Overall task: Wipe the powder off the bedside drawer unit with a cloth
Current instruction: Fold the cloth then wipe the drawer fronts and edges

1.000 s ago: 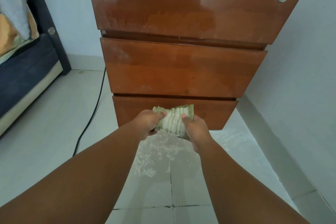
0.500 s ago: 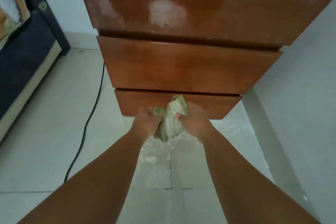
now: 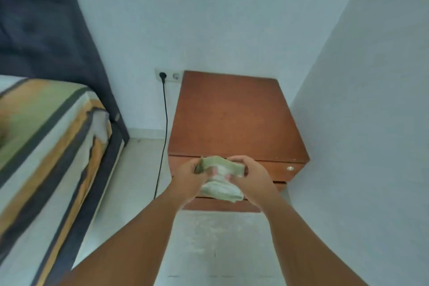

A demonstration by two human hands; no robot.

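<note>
Head cam looked down at both bare forearms reaching fwd into a bedroom corner. I saw the left hand (image 3: 189,175) and right hand (image 3: 249,177) together gripping a bunched green-and-white striped cloth (image 3: 220,180), fingers (image 3: 214,171) curled tight into the fabric, w/ part of it hanging in a wad below the hands. Cloth was held in the air in front of the bedside drawer unit (image 3: 234,118), roughly level w/ its top drawer front, not touching the wood as far as I could tell. Unit was brown, glossy, set against the back wall and close to the wall on the right; a small round knob (image 3: 289,168) showed on the top drawer. Faint pale specks sat near the top's front right edge. White powder (image 3: 197,232) dusted the floor tiles just in front of the unit. Left of the unit, a black cable (image 3: 165,118) ran down from a wall socket (image 3: 169,75). Bed (image 3: 46,146) w/ striped cover filled the left side, dark headboard (image 3: 41,25) behind it.
</note>
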